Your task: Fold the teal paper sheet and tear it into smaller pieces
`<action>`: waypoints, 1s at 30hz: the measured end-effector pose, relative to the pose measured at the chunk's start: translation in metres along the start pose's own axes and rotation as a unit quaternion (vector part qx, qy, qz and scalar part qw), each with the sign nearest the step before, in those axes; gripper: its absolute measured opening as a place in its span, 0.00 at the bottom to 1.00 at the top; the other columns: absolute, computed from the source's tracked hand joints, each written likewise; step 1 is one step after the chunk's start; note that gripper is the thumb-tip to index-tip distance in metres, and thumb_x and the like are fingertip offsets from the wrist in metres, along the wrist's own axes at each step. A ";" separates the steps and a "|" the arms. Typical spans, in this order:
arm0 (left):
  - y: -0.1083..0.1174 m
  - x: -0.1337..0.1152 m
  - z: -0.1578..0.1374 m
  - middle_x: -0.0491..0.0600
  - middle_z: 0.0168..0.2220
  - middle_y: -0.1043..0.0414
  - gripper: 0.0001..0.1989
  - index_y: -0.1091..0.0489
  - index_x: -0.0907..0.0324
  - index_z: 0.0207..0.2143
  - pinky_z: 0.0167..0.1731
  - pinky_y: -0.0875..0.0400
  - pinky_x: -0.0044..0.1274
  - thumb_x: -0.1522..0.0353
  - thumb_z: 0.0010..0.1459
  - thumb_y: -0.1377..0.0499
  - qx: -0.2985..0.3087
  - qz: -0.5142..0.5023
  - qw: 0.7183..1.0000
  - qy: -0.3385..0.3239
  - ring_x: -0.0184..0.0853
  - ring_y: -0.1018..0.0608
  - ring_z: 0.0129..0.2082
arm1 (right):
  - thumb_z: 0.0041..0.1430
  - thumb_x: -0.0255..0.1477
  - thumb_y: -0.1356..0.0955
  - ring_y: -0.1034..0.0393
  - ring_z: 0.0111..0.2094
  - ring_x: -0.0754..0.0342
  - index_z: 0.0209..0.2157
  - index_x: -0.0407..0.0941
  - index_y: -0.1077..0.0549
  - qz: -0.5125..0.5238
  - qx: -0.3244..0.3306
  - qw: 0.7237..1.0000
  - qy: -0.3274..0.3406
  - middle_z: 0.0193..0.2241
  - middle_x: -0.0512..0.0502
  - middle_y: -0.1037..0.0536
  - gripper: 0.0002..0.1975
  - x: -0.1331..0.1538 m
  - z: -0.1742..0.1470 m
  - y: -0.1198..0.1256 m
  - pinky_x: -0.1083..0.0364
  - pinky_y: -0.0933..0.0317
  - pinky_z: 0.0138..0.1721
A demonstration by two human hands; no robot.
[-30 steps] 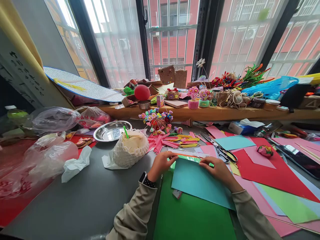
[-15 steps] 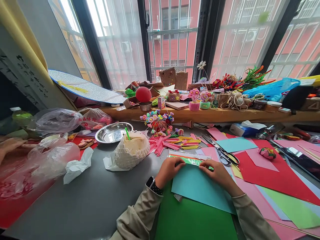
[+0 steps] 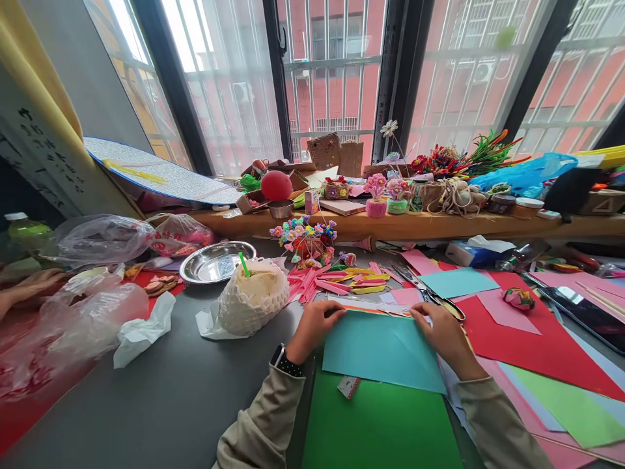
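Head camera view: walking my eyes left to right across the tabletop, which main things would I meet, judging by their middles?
Crumpled white tissue → coconut-like thing in a foam net → person's left hand → blue sheet → person's right hand → pink-and-green bundle → dark phone.

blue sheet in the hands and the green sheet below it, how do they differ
The blue sheet is pale, while the green sheet is deep in colour. The left hand and right hand pinch the blue sheet at its far edge; the green sheet lies on the table. The blue sheet's near edge is in view, but the green sheet runs past the picture's bottom. Both have straight edges.
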State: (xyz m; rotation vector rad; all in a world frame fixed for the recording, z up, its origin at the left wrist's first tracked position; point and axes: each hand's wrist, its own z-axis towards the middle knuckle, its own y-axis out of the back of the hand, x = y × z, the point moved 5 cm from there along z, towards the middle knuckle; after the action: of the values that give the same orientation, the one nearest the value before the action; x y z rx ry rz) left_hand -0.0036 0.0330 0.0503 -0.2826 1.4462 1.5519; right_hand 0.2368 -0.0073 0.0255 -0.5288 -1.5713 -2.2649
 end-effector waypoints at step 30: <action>-0.006 -0.001 -0.001 0.49 0.27 0.27 0.10 0.29 0.62 0.28 0.26 0.38 0.20 0.66 0.52 0.48 -0.014 0.017 0.999 -0.026 0.32 0.29 0.26 | 0.51 0.36 0.39 0.32 0.31 0.52 0.27 0.44 0.28 0.114 0.102 0.986 0.065 0.29 0.46 0.24 0.13 0.041 -0.007 -0.016 0.55 0.41 0.34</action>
State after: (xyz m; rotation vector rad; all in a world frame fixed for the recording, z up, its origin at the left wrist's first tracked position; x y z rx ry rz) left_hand 0.0015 0.0308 0.0472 -0.2337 1.3956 1.5963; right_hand 0.1924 -0.0107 0.0300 -0.4690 -1.5680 -1.9067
